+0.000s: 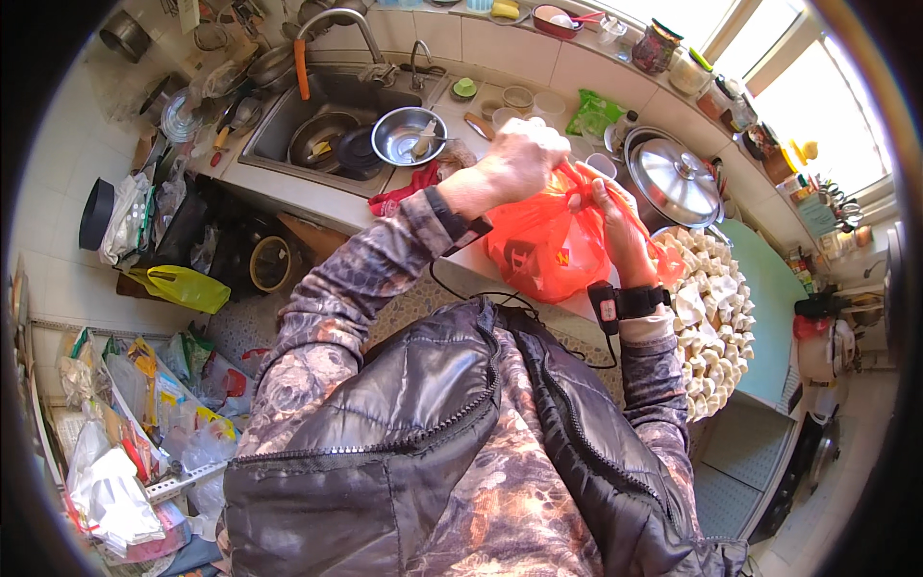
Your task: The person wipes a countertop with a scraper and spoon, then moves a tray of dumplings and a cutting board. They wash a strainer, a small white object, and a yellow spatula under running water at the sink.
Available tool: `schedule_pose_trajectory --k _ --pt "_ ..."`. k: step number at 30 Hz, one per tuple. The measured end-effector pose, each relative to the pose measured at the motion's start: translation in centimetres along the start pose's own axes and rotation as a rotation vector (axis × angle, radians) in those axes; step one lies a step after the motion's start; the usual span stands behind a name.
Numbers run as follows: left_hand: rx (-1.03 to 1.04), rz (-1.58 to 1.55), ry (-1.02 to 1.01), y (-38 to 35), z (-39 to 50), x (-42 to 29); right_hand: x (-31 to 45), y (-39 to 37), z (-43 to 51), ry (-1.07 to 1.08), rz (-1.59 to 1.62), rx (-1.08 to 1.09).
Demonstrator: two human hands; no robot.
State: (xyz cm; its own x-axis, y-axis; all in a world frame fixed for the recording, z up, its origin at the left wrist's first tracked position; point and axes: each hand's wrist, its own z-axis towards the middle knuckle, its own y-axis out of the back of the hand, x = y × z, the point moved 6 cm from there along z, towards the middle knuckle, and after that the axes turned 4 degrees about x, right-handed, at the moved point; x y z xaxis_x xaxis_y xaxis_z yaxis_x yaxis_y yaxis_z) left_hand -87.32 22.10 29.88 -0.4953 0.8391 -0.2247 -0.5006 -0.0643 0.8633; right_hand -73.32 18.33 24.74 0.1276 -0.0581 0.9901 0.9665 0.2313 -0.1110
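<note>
A translucent red plastic bag (pixel 544 252) with dark and yellow shapes inside hangs in front of me at the counter's edge. Its gathered top is in the fist of my left hand (pixel 523 155). Lower down, beside a twisted or knotted part of the neck, my right hand (pixel 621 227) grips the plastic with its thumb up. What the bag contains cannot be made out. Just right of my right wrist, a mass of pale, folded dumplings (pixel 710 317) covers a round tray that is mostly hidden beneath them.
Beyond the bag stands a lidded steel pot (pixel 674 177). A steel bowl (pixel 409 122) sits at the edge of the sink (pixel 270 137), by a red cloth (pixel 404 193). A knife (pixel 479 126) lies near small bowls. Jars (pixel 656 47) line the windowsill. Plastic bags fill the rack (pixel 187 483) at left.
</note>
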Motion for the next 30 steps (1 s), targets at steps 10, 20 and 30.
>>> schedule_pose_trajectory --k 10,20,30 --pt "-0.030 -0.709 0.104 -2.7 -1.3 0.9 1.1 0.5 -0.3 0.010 -0.423 0.233" --pt "0.175 -0.721 0.158 -8.2 -0.1 2.2 1.6 -3.0 0.2 0.426 -1.651 -0.231" --pt "0.100 -0.679 0.195 -7.4 -0.6 3.0 0.7 -1.8 -4.3 0.177 -1.338 -0.234"
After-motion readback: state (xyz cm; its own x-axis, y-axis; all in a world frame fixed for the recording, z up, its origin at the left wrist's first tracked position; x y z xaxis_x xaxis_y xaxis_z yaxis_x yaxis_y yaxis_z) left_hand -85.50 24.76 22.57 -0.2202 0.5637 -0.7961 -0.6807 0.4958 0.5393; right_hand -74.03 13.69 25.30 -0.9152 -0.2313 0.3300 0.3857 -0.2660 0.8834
